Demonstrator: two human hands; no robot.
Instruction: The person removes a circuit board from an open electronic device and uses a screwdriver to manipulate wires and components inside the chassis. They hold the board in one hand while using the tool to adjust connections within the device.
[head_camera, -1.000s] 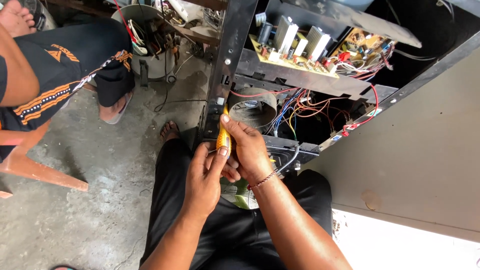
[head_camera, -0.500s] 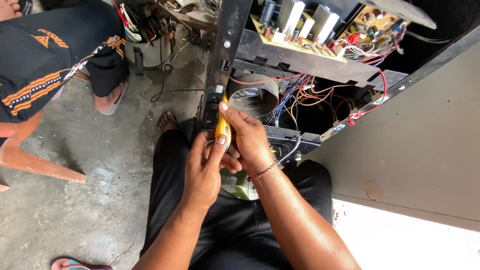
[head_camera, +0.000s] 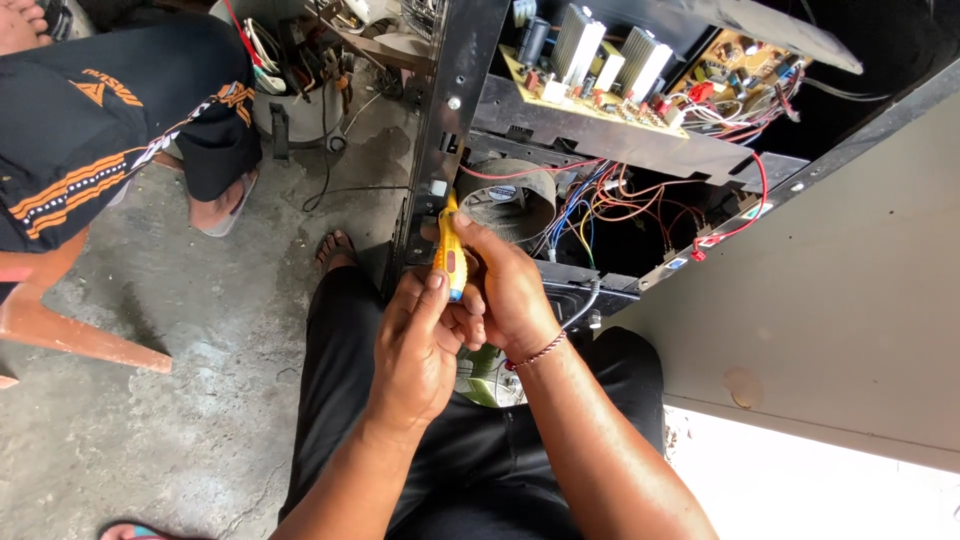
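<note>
While seated on a cracked concrete floor (head_camera: 200, 400), one person works at an opened black chassis (head_camera: 455, 120).
Left hand (head_camera: 415, 350) and right hand (head_camera: 510, 290) both closed round one yellow screwdriver (head_camera: 450, 255), tip against the chassis edge. Two finned heatsinks (head_camera: 605, 55), one circuit board (head_camera: 590, 95), one bucket (head_camera: 290, 90), one bystander's leg (head_camera: 110, 110).

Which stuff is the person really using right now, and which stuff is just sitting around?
In use:
- yellow screwdriver, gripped by the left hand and right hand
- black metal frame of the opened device, where the tip points

Just lying about:
- circuit board with heat sinks
- coloured wires
- bucket of tools
- red chair
</note>
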